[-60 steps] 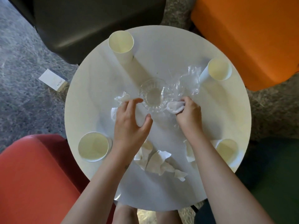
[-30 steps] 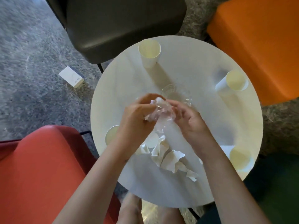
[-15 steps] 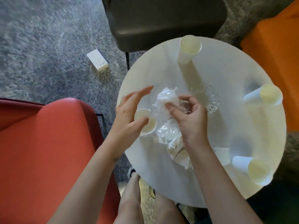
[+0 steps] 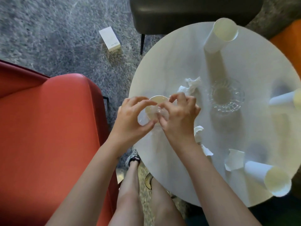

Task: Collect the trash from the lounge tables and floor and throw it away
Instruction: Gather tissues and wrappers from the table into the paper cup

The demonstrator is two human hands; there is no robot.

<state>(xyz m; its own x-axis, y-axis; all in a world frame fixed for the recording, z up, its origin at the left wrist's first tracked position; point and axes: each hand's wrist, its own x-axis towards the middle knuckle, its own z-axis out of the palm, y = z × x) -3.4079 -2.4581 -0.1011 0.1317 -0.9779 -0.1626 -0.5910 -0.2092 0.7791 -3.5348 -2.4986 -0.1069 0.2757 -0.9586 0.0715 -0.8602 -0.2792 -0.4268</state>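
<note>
Gripping paper cup (image 4: pixel 157 100) with left hand (image 4: pixel 130 122), right hand (image 4: pixel 179 117) pinching plastic wrap (image 4: pixel 159 112); three more cups (image 4: pixel 224 30), one glass bowl (image 4: pixel 226 97)

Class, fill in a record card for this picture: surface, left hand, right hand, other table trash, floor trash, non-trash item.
Surface: round white table
Left hand: grips a white paper cup near the table's left edge
Right hand: pinches crumpled clear plastic wrap at that cup's mouth
Other table trash: three upright white paper cups; crumpled white tissues; a crushed white paper cup
Floor trash: small white cardboard box on the grey carpet
Non-trash item: clear glass bowl
</note>
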